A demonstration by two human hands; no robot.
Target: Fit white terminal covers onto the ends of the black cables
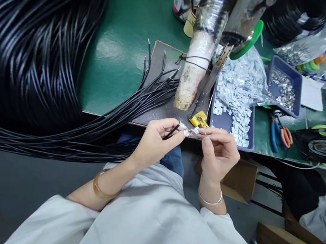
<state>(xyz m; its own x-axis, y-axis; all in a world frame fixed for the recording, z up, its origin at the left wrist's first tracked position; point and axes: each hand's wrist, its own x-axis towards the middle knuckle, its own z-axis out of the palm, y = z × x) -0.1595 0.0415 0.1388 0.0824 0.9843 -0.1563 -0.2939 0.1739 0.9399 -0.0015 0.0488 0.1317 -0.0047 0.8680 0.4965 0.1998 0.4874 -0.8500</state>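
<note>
My left hand (167, 135) is closed on a black cable (173, 130), its stripped end with thin coloured wires pointing right. A small light-blue piece (195, 131) sits by those wires, between my two hands. My right hand (216, 148) pinches at that spot with thumb and forefinger; a thin pale strand shows at its fingertips. Just beyond the fingers lies a yellow block-shaped thing (199, 119) at the board's edge. Several black cables (147, 99) rest with their stripped ends on the dark board (158, 63).
A big bundle of black cable (23, 57) fills the left. A wrapped duct (191, 68) hangs over the board. Right of it stand a tray of small light-blue pieces (251, 114), a bin of metal parts (297, 94), pliers (273, 137) and a fan (324, 146). Another person's sleeve (317, 217) shows lower right.
</note>
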